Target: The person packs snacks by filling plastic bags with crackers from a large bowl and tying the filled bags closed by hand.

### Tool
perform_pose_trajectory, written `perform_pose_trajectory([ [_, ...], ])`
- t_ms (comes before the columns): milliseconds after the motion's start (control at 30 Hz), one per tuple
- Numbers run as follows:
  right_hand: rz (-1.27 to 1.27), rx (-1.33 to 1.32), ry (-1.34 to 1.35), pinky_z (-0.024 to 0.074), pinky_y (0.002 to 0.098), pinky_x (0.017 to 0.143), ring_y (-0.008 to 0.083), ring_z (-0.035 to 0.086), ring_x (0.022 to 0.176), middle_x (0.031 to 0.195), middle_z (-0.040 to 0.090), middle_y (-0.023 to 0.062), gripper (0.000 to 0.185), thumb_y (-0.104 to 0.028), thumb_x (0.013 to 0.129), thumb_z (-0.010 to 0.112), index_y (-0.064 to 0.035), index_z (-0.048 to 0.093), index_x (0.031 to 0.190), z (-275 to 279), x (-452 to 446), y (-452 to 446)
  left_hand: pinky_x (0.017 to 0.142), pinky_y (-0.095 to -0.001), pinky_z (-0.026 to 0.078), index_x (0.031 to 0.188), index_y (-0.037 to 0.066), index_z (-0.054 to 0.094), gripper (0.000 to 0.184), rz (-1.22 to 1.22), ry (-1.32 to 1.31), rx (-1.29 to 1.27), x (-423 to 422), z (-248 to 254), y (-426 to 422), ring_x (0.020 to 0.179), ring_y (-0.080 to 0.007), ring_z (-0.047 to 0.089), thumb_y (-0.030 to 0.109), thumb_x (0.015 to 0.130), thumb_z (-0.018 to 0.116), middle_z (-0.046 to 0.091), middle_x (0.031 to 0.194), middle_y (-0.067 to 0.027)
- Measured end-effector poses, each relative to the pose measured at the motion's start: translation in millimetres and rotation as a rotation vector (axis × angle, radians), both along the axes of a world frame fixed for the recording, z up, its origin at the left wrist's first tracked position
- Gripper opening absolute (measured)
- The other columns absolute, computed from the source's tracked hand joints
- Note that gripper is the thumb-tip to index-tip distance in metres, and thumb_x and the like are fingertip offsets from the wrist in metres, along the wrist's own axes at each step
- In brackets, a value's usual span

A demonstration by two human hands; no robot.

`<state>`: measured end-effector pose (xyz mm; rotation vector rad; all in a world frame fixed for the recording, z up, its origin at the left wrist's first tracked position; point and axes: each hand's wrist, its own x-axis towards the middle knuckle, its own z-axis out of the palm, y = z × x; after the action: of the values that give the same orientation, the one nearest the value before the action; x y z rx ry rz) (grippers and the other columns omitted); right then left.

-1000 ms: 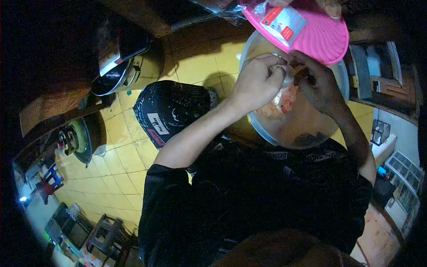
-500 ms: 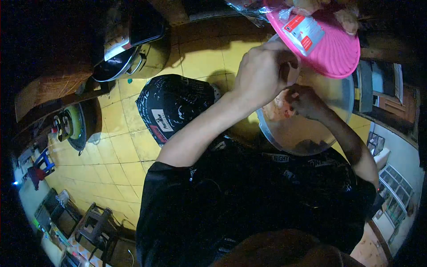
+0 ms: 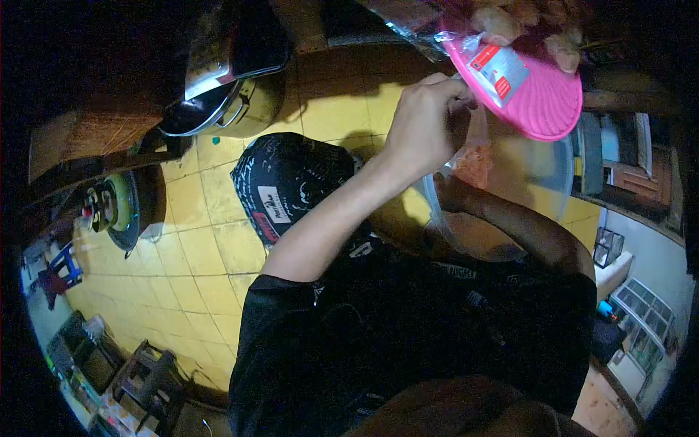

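Observation:
My left hand (image 3: pixel 429 120) is closed, pinching the top of what looks like a clear plastic bag (image 3: pixel 477 127). Orange-red food (image 3: pixel 473 166) shows at the bag's lower part, though I cannot make out its kind. Just below, my right hand (image 3: pixel 450 194) lies in shadow close to the food; its fingers are mostly hidden. Both hands are over a large, see-through plastic tub (image 3: pixel 535 197). Beyond them, a pink ribbed plate or lid (image 3: pixel 550 105) carries a red-and-white packet (image 3: pixel 501 73) and several pale lumps (image 3: pixel 496 23).
A metal pot (image 3: pixel 251 105) stands at the upper left, on a yellow tiled floor (image 3: pixel 196 247). My knee, under dark printed cloth (image 3: pixel 295 175), is left of the tub. Dark stools (image 3: pixel 149 375) stand at the lower left, and a wire rack (image 3: pixel 644 313) at the right.
My right hand has moved left and toward my body, from over the food to beside it. More of the orange-red food now shows. My left hand stays closed in nearly the same place.

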<state>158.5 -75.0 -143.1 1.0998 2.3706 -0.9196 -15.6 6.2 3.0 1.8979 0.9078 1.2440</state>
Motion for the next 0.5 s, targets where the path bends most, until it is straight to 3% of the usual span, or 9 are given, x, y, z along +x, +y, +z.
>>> perform_pose_trajectory([
  [100, 0.004, -0.001, -0.031, 0.0465, 0.0421, 0.058, 0.0293, 0.056, 0.065, 0.082, 0.058, 0.014, 0.018, -0.021, 0.083, 0.056, -0.0037, 0.053, 0.084, -6.9, 22.3, 0.1, 0.069, -0.0331, 0.049, 0.087, 0.001, 0.065, 0.025, -0.009, 0.0, -0.115, 1.2, 3.4, -4.2, 0.08, -0.0261, 0.064, -0.006, 0.063, 0.065, 0.064, 0.086, -0.013],
  [167, 0.275, 0.153, 0.106, 0.0488, 0.0423, 0.063, 0.0314, 0.06, 0.065, 0.078, 0.064, 0.0138, 0.016, -0.016, 0.076, 0.057, -0.0039, 0.058, 0.086, -22.1, 43.7, 3.9, 0.072, -0.0335, 0.049, 0.089, 0.001, 0.065, 0.02, -0.022, 0.042, -0.2, 1.2, 6.5, -6.6, 0.084, -0.026, 0.063, -0.005, 0.07, 0.061, 0.064, 0.089, -0.0144],
  [200, 0.274, 0.158, 0.098, 0.0488, 0.0423, 0.063, 0.0314, 0.06, 0.065, 0.078, 0.064, 0.0138, 0.016, -0.016, 0.076, 0.057, -0.0039, 0.058, 0.086, -16.8, 50.2, 5.1, 0.072, -0.0335, 0.049, 0.089, 0.001, 0.065, 0.02, -0.024, 0.035, -0.194, -0.7, 7.3, -7.2, 0.084, -0.026, 0.063, -0.005, 0.07, 0.061, 0.064, 0.089, -0.0144],
  [267, -0.047, -0.161, 0.013, 0.0495, 0.0388, 0.063, 0.0279, 0.06, 0.063, 0.083, 0.064, 0.0137, 0.018, -0.019, 0.084, 0.054, -0.003, 0.059, 0.089, 51.8, 53.1, 12.9, 0.076, -0.0334, 0.049, 0.091, 0.0, 0.064, 0.016, -0.02, 0.046, -0.252, 1.9, 6.6, -9.4, 0.087, -0.027, 0.063, -0.003, 0.077, 0.056, 0.064, 0.093, -0.0156],
  [300, -0.051, -0.153, 0.007, 0.0495, 0.0388, 0.063, 0.0279, 0.06, 0.063, 0.083, 0.064, 0.0137, 0.018, -0.019, 0.084, 0.054, -0.003, 0.059, 0.089, 90.8, 51.4, 16.1, 0.076, -0.0334, 0.049, 0.091, 0.0, 0.064, 0.016, -0.024, 0.041, -0.245, 2.8, 4.2, -10.3, 0.087, -0.027, 0.063, -0.003, 0.077, 0.056, 0.064, 0.093, -0.0156],
  [367, -0.334, -0.139, 0.383, 0.0506, 0.037, 0.063, 0.0238, 0.06, 0.065, 0.086, 0.064, 0.0098, 0.018, -0.019, 0.087, 0.058, -0.0029, 0.06, 0.095, 163.0, 46.7, 20.2, 0.08, -0.0343, 0.048, 0.097, -0.002, 0.064, 0.018, -0.037, 0.085, -0.186, 3.6, 0.7, -11.1, 0.09, -0.0282, 0.063, 0.002, 0.083, 0.053, 0.064, 0.096, -0.017],
  [400, -0.333, -0.132, 0.381, 0.0506, 0.037, 0.063, 0.0238, 0.06, 0.065, 0.086, 0.064, 0.0098, 0.018, -0.019, 0.087, 0.058, -0.0029, 0.06, 0.095, 178.6, 48.6, 18.9, 0.08, -0.0343, 0.048, 0.097, -0.002, 0.064, 0.018, -0.038, 0.083, -0.179, 3.6, 1.8, -12.0, 0.09, -0.0282, 0.063, 0.002, 0.083, 0.053, 0.064, 0.096, -0.017],
  [467, -0.837, -0.368, 0.545, 0.0473, 0.0239, 0.054, 0.0115, 0.057, 0.064, 0.079, 0.06, 0.005, 0.02, -0.004, 0.081, 0.063, -0.0053, 0.058, 0.1, 197.4, 53.7, 14.3, 0.084, -0.0343, 0.047, 0.105, -0.003, 0.062, 0.024, -0.126, 0.123, -0.35, 4.6, 4.4, -15.5, 0.095, -0.028, 0.061, 0.006, 0.085, 0.053, 0.062, 0.1, -0.0179],
  [500, -0.842, -0.364, 0.547, 0.0473, 0.0239, 0.054, 0.0115, 0.057, 0.064, 0.079, 0.06, 0.005, 0.02, -0.004, 0.081, 0.063, -0.0053, 0.058, 0.1, 199.3, 55.8, 12.7, 0.084, -0.0343, 0.047, 0.105, -0.003, 0.062, 0.024, -0.132, 0.124, -0.347, 6.4, 3.3, -17.1, 0.095, -0.028, 0.061, 0.006, 0.085, 0.053, 0.062, 0.1, -0.0179],
])
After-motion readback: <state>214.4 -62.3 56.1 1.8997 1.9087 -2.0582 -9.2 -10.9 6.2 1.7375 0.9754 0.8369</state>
